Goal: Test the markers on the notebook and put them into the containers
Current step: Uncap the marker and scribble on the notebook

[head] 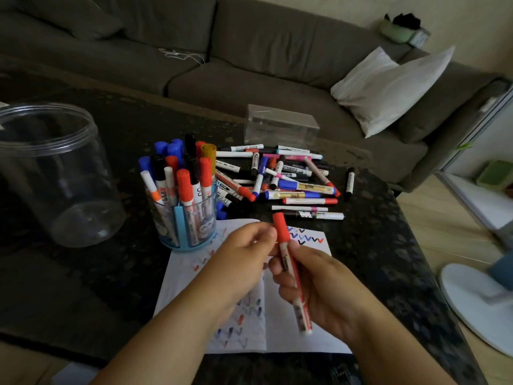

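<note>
My right hand [319,290] grips a white marker with a red cap [288,262], held upright over the open notebook [299,329]. My left hand [244,257] is beside the cap, its fingertips curled near it; blur hides whether they touch. The notebook pages carry several red, blue and black zigzag test marks. A blue-based clear pen cup [188,218] full of markers stands at the notebook's top left corner. A pile of loose markers [286,179] lies behind the notebook. A large clear jar [52,173] stands at the left with nothing visible in it.
A clear rectangular box [280,126] sits behind the marker pile on the dark speckled table [388,245]. Beyond the table is a grey sofa [249,65] with a white pillow [388,87]. A white fan base [477,307] stands on the floor at right.
</note>
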